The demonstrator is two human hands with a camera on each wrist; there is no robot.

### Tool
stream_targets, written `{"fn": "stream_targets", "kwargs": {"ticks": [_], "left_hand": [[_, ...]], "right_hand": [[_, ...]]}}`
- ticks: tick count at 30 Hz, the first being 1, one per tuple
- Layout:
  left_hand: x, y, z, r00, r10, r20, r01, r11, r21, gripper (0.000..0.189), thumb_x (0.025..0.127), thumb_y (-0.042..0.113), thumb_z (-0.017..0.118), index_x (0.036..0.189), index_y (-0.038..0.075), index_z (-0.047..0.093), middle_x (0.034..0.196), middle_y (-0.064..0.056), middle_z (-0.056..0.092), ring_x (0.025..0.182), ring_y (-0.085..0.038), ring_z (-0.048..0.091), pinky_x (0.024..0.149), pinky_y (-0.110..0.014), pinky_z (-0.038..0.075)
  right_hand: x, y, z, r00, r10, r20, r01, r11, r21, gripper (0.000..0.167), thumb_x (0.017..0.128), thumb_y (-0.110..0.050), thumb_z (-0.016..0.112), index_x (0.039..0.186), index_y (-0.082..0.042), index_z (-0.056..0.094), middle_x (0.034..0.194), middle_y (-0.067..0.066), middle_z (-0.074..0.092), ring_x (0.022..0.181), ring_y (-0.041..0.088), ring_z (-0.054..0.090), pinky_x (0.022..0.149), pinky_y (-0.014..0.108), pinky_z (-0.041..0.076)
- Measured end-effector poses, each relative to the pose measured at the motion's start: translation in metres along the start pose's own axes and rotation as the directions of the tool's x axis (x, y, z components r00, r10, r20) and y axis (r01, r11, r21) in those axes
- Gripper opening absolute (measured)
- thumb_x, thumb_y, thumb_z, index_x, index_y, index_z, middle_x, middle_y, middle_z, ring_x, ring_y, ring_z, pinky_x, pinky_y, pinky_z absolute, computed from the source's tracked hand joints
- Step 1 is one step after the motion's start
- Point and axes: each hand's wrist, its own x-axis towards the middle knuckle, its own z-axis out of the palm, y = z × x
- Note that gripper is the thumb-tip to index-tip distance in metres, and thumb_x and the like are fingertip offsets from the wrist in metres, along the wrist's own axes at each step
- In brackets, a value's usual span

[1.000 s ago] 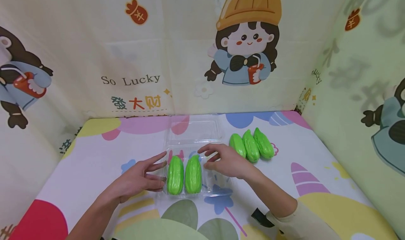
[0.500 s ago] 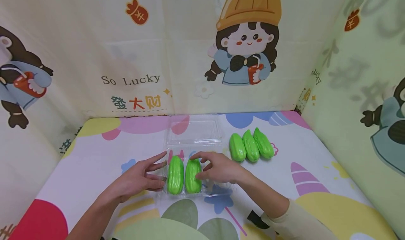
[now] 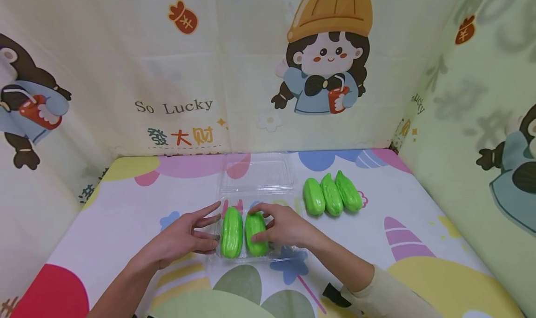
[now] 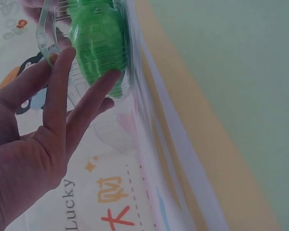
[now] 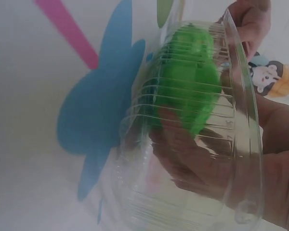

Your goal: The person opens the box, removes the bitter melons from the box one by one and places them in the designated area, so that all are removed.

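Observation:
A clear plastic clamshell box (image 3: 289, 252) lies with its lid (image 3: 259, 171) folded back away from me. Two long, shiny green fruits, ribbed like small papayas, lie side by side in its base. My left hand (image 3: 186, 236), fingers spread and straight, touches the box's left wall; in the left wrist view, the fingertips rest against the clear plastic. My right hand (image 3: 284, 225) reaches into the box and holds the right green fruit (image 3: 256, 227), thumb on its near part and fingers at its far end. The left green fruit (image 3: 232, 233) lies untouched beside it.
Three more green fruits (image 3: 332, 196) lie in a row on the patterned tablecloth, right of the box. A printed curtain (image 3: 247, 76) stands behind the table and along both sides. A black strap (image 3: 336, 294) shows by the right sleeve.
My right hand has moved left from the box's right part onto the right green fruit and taken hold of it; that fruit has tilted slightly. My left hand has stayed in place.

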Motion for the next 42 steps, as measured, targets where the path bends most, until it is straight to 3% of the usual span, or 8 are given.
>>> {"fn": "stream_targets", "kwargs": {"ticks": [12,42], "left_hand": [[-0.0001,-0.0012,-0.0006,1.000,0.001,0.003,-0.001,1.000,-0.004,0.100,0.091,0.002,0.078,0.168,0.015,0.016,0.166,-0.031,0.026,0.115,-0.030,0.072,0.090,-0.040,0.064],[0.0009,-0.0019,-0.0017,1.000,0.002,-0.003,-0.002,0.999,0.034,0.099,0.091,0.005,0.079,0.168,0.015,0.018,0.165,-0.032,0.028,0.115,-0.029,0.072,0.090,-0.039,0.064]], "right_hand": [[0.0014,0.0016,0.0044,0.999,-0.005,-0.043,0.005,1.000,-0.010,0.050,0.080,-0.019,0.091,0.124,-0.021,0.067,0.123,0.016,0.062,0.093,0.023,0.072,0.067,0.030,0.057],[-0.0041,0.0015,0.0011,0.998,0.016,-0.067,-0.013,0.999,0.038,0.052,0.081,-0.021,0.090,0.127,-0.022,0.066,0.129,0.016,0.064,0.102,0.027,0.073,0.072,0.032,0.060]]}}
